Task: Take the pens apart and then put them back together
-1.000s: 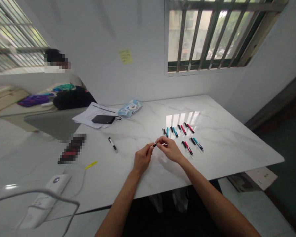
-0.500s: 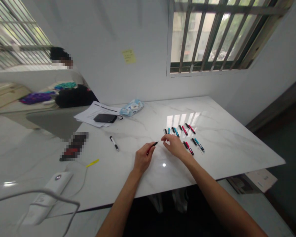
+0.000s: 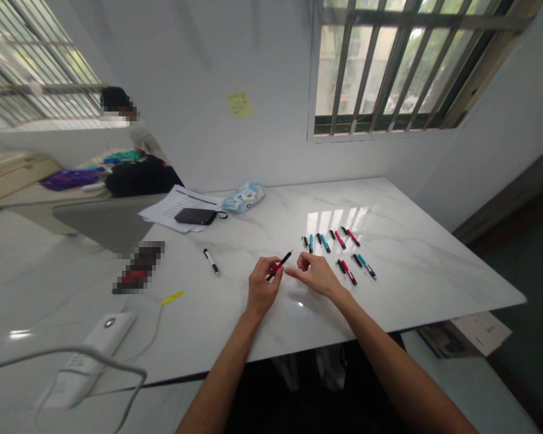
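Note:
My left hand [image 3: 262, 288] is closed around a red and black pen [image 3: 285, 259], whose black tip end points up and to the right. Just right of it is my right hand [image 3: 318, 275], its thumb stretched towards the pen and its fingers curled but apart from the thumb; I see nothing in it. Beyond that hand lie several pens in parts: red barrels [image 3: 340, 240], blue barrels [image 3: 325, 243], short black pieces [image 3: 357, 260] and thin refills. A white and black pen [image 3: 211, 262] lies by itself to the left.
Papers [image 3: 163, 208] lie under a black phone-like case [image 3: 195, 216], beside a blue-and-white soft pack [image 3: 244, 198]. On the left are a yellow strip [image 3: 171, 298], a white power strip [image 3: 90, 355] and a grey cable [image 3: 117, 363]. A person [image 3: 147, 141] sits beyond the partition.
The pen in my left hand now stands out further, showing more of its red and black body. My right hand has turned and lowered, its thumb now reaching closer to the pen.

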The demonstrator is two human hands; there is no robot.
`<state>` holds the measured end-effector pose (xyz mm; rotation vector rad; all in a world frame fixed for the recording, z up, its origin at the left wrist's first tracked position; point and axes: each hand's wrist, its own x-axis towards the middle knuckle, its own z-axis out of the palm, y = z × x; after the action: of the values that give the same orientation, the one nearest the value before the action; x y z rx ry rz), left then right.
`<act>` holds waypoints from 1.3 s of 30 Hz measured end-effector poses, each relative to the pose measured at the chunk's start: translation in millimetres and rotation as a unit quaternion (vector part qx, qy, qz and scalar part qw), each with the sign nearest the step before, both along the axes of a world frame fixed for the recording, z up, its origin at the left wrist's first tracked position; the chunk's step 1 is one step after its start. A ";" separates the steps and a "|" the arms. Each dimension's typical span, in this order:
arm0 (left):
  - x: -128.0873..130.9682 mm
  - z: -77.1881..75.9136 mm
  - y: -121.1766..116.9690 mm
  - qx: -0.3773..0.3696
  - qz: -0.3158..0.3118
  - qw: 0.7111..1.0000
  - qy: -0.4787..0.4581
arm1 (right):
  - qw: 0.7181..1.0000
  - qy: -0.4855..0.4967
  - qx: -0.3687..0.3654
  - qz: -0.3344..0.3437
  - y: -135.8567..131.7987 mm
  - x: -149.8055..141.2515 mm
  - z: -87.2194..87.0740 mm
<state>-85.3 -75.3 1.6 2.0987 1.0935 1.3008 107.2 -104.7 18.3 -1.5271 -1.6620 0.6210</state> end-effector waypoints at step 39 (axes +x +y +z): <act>25.0 3.5 -12.0 -0.137 -0.071 0.982 -0.107 | 0.983 0.147 0.058 0.094 -8.8 9.8 34.0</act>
<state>-60.3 -87.3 5.1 1.7572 0.9520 1.1994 117.0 -113.5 52.4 -1.1424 -1.5922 0.7952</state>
